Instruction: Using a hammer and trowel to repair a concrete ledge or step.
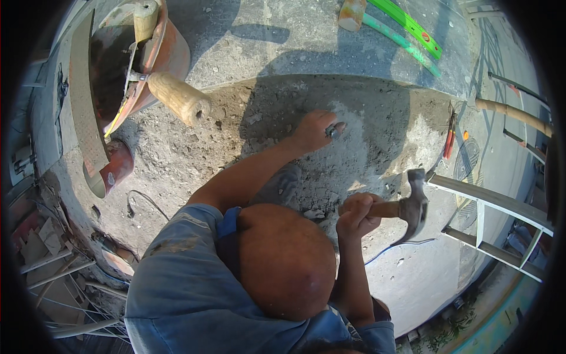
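Note:
My left hand is closed around a metal chisel, seen nearly end-on above the rough concrete. The chisel's lower end is hidden by the hand. To the right and nearer me, my right hand grips the wooden handle of a claw hammer. The hammer's steel head points right, apart from the chisel. Between my arms is my bent bare knee.
At far left stands a bucket holding wooden-handled tools, beside a long flat board. A mallet and green level lie at the back. Red-handled pliers and a metal ladder are right.

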A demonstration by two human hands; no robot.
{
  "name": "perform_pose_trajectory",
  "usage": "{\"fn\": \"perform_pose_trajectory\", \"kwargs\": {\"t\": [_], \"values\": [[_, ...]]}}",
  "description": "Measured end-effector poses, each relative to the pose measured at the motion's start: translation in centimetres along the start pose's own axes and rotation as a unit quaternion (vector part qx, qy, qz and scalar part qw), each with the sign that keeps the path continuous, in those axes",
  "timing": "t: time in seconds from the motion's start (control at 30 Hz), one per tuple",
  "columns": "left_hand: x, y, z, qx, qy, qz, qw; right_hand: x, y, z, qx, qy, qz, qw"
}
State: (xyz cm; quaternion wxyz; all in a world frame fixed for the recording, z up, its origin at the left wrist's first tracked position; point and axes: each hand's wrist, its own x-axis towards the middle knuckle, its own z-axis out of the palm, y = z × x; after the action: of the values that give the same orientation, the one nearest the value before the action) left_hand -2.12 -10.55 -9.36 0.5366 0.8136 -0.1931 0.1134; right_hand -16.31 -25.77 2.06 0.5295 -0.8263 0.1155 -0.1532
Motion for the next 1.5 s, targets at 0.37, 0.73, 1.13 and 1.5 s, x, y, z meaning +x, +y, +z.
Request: {"fn": "perform_pose_trajectory", "kwargs": {"t": [0.37, 0.73, 1.13, 1.5], "values": [[-0.7, 0.3, -0.9, 0.032, 0.000, 0.029, 0.999, 8.3, -11.9, -4.5, 0.238, 0.053, -0.012, 0.970], [-1.3, -1.9, -2.1, 0.047, 0.031, 0.012, 0.998, -0.1, 0.7, 4.0, -0.129, -0.217, 0.111, 0.961], [0.2, -0.9, -1.9, 0.049, 0.035, -0.026, 0.998, -0.7, 0.5, 3.8, 0.115, -0.015, 0.086, 0.990], [-1.5, -2.1, -3.7, 0.074, 0.062, -0.041, 0.994, 7.9, -12.0, -2.5, 0.372, 0.158, -0.030, 0.914]]}}
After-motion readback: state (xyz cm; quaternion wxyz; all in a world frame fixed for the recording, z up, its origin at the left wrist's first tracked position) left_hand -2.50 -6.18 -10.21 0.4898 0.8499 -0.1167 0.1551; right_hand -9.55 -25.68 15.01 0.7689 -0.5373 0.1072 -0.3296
